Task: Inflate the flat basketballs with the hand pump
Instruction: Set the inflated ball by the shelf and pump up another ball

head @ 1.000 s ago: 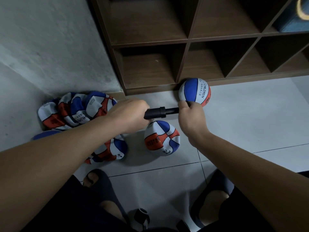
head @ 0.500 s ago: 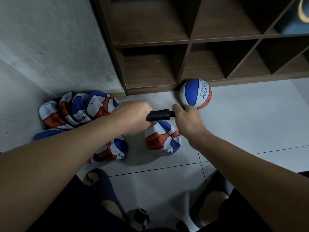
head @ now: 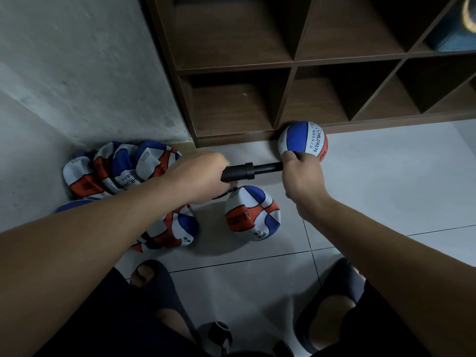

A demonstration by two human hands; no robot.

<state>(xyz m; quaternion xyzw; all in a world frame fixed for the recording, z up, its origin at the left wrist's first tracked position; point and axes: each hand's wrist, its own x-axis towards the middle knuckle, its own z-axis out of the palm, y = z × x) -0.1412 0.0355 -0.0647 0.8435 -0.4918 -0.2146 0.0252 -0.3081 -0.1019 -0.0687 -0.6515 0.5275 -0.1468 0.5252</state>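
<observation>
Fingers (head: 291, 161) of both hands grip one pump (head: 247, 171) | one round ball (head: 304, 140)

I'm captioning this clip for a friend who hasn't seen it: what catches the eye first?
The two hands in the middle: the left hand and right hand grip a black hand pump held level above a half-flat ball. A round ball sits against the wooden shelf, and flat balls are heaped at left by the wall.
</observation>
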